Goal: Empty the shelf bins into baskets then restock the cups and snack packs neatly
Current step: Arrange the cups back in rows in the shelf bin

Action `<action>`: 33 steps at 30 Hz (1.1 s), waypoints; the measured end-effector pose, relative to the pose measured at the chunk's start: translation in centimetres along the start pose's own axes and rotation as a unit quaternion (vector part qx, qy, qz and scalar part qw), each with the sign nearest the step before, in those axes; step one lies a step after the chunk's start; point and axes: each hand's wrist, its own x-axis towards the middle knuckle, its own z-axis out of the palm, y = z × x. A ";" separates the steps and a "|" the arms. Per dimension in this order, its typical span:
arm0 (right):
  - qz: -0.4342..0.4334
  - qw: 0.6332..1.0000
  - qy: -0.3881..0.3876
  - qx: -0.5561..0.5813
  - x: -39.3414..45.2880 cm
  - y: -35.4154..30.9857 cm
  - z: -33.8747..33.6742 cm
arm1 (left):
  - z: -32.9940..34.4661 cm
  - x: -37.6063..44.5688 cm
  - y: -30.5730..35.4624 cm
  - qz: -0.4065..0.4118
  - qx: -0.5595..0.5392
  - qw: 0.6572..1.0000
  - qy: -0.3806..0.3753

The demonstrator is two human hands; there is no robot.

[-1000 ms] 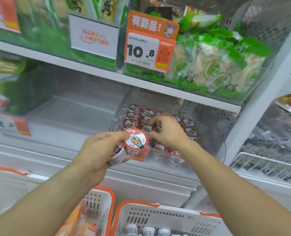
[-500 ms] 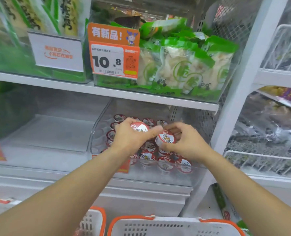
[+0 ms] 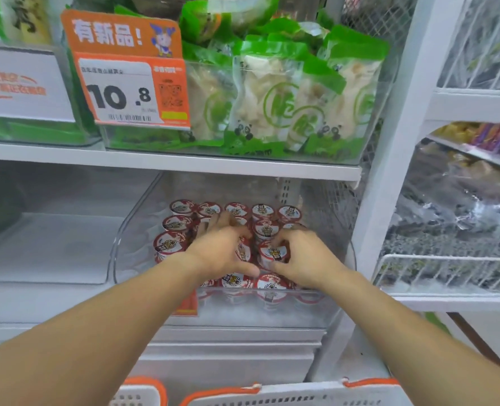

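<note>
The white shelf unit [image 3: 166,164] fills most of the view, with two levels visible. On the upper level stands a clear bin [image 3: 371,133] full of green snack packs [image 3: 268,106], and an orange price tag [image 3: 131,89] with "10.8" hangs on its front. To the left of it there is a white sign [image 3: 23,83] on another bin. On the lower level, at the left, an empty clear bin [image 3: 52,247] stands, and just beside it at the right is the clear cup bin [image 3: 310,306] in which the cups [image 3: 181,222] with red and white lids stand upright in close rows (the front row shows through the bin's front wall). At the bottom edge the rims of two white baskets with orange trim, the left basket [image 3: 143,392] and the right basket [image 3: 295,391], are visible. Both arms reach into the cup bin. The left hand [image 3: 222,252] lies over the middle cups with its fingers spread forward on the lids and the thumb low beside a cup; the blur does not let me tell if it grips anything. The right hand [image 3: 304,257] has its fingers curled around one cup [image 3: 272,253] in the middle rows, touching the neighbour cups.
</note>
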 end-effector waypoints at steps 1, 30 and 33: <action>-0.002 1.000 0.000 -0.005 0.1 0.0 0.0 | 0.0 0.0 -0.2 0.007 0.016 1.000 -0.007; 0.017 0.999 0.016 0.026 0.1 -0.2 0.3 | -0.8 0.4 -1.3 0.089 0.091 0.992 0.025; 0.014 0.999 0.015 0.030 0.1 -0.1 0.5 | -0.5 0.2 -2.1 0.097 0.089 0.991 0.034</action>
